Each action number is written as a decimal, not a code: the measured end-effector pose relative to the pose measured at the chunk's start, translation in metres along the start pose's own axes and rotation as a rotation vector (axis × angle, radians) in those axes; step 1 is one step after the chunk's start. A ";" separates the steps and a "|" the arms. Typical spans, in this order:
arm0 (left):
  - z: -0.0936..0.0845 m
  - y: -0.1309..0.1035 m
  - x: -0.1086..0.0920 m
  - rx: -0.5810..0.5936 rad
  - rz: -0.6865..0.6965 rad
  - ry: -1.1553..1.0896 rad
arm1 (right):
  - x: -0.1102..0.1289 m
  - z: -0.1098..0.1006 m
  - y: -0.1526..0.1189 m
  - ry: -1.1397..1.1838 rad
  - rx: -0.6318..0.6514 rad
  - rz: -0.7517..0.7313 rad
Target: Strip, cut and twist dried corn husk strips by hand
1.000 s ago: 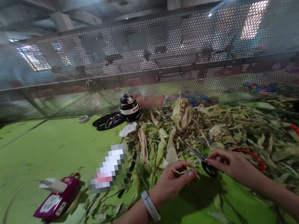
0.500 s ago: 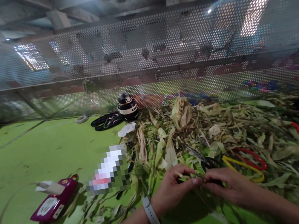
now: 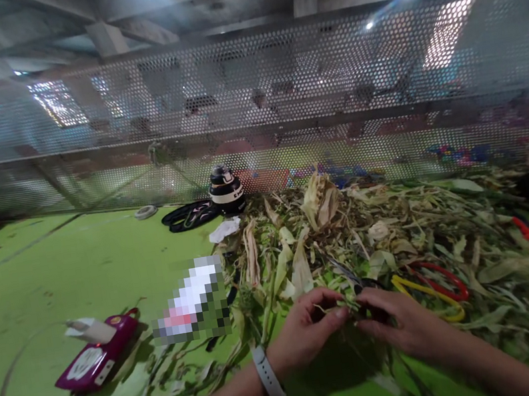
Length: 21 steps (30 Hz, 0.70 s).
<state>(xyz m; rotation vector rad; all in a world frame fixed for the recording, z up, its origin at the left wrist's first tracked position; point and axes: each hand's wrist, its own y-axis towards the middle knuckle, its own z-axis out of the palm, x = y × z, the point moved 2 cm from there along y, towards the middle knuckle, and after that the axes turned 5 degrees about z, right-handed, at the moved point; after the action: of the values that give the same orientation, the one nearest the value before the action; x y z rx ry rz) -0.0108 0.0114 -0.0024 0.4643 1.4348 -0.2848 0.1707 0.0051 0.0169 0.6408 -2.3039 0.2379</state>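
Low over the green table, my left hand [image 3: 307, 327] pinches a small bundle of greenish plant strips [image 3: 350, 306] between thumb and fingers. My right hand [image 3: 401, 322] meets it from the right, its curled fingertips at the same bundle and its thumb a little below. Some thin strands hang beneath the hands. Just behind my right fingers lie dark scissors [image 3: 351, 273], partly covered. A yellow loop handle [image 3: 430, 297] and a red loop handle [image 3: 443, 279] lie right of my right hand, among dry leaves and husks [image 3: 403, 239].
A purple power strip [image 3: 98, 365] with a white charger [image 3: 91, 330] and cable sits at left. Beyond it are a blurred-out flat item [image 3: 190, 301], crumpled white paper [image 3: 224, 230], a black bottle [image 3: 227, 194] and a black strap [image 3: 189, 216]. A perforated metal screen [image 3: 250, 109] stands behind.
My right thumb and fingers have spread slightly apart at the bundle, and more of the green strips shows between the hands. My left hand keeps its pinch almost in place.
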 end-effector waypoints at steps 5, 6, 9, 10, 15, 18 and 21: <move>-0.003 0.004 0.002 -0.124 -0.036 0.031 | 0.000 -0.003 0.002 0.009 -0.068 0.041; -0.004 0.005 0.003 -0.130 -0.064 -0.002 | 0.000 -0.003 0.002 0.042 -0.066 0.068; -0.006 0.006 0.006 -0.132 -0.136 -0.095 | -0.001 -0.003 0.002 0.165 -0.048 0.157; -0.006 0.006 0.006 -0.136 -0.149 -0.118 | -0.001 -0.004 0.002 0.201 -0.049 0.178; -0.009 0.002 0.004 -0.193 -0.173 -0.265 | -0.001 -0.006 0.003 0.287 -0.051 0.188; -0.008 0.002 0.001 -0.130 -0.144 -0.206 | -0.001 -0.007 0.003 0.303 -0.049 0.182; -0.007 0.002 -0.002 -0.083 -0.151 -0.154 | -0.002 -0.007 0.002 0.301 -0.060 0.188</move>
<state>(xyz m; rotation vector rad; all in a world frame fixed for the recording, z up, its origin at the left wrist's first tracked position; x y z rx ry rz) -0.0166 0.0163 -0.0004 0.2610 1.3278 -0.3732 0.1748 0.0103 0.0207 0.3321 -2.0712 0.3288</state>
